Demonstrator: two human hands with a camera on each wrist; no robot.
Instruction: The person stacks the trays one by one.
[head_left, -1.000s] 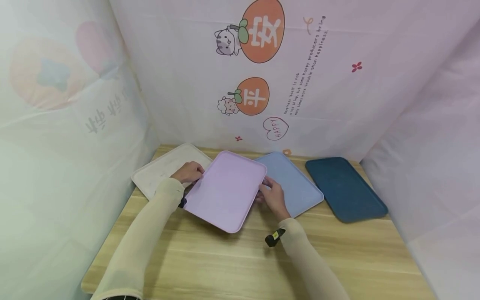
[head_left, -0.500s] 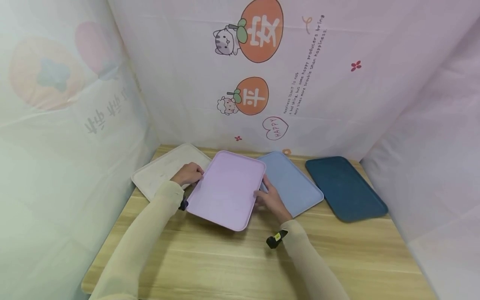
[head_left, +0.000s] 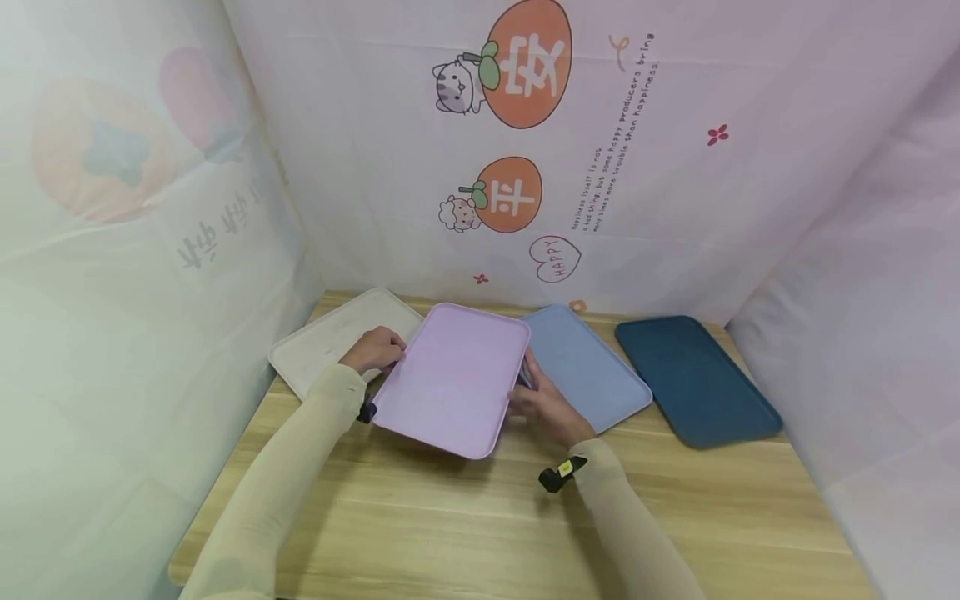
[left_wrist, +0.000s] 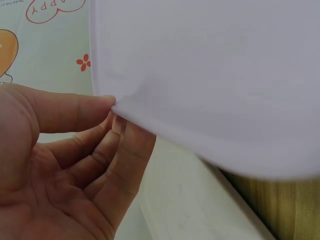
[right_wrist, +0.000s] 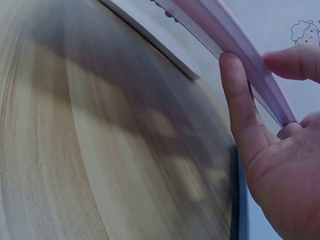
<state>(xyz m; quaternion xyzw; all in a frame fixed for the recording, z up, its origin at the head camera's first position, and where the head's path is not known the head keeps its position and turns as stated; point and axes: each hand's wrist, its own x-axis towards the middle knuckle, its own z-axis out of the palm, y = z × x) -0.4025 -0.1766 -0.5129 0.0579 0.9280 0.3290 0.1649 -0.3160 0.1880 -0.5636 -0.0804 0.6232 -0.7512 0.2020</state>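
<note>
A lilac rectangular tray [head_left: 453, 375] is held tilted above the table in the head view, its near end raised. My left hand [head_left: 375, 349] pinches its left edge; in the left wrist view the thumb [left_wrist: 75, 111] lies on top of the rim and the fingers beneath. At the right edge my right hand [head_left: 551, 407] grips the tray, with some fingers hidden behind it in the head view. The right wrist view has the thumb [right_wrist: 295, 64] on one side of the rim and a finger [right_wrist: 237, 95] on the other.
An off-white tray [head_left: 330, 337] lies at the back left, partly behind the left hand. A light blue tray [head_left: 585, 367] lies right of the lilac one, and a dark teal tray [head_left: 697, 379] farther right. The wooden table [head_left: 420, 533] meets printed fabric walls [head_left: 360, 183].
My right hand has slid slightly down along the lilac tray's right edge. The tray's near end has swung a little to the right. My left hand keeps its pinch.
</note>
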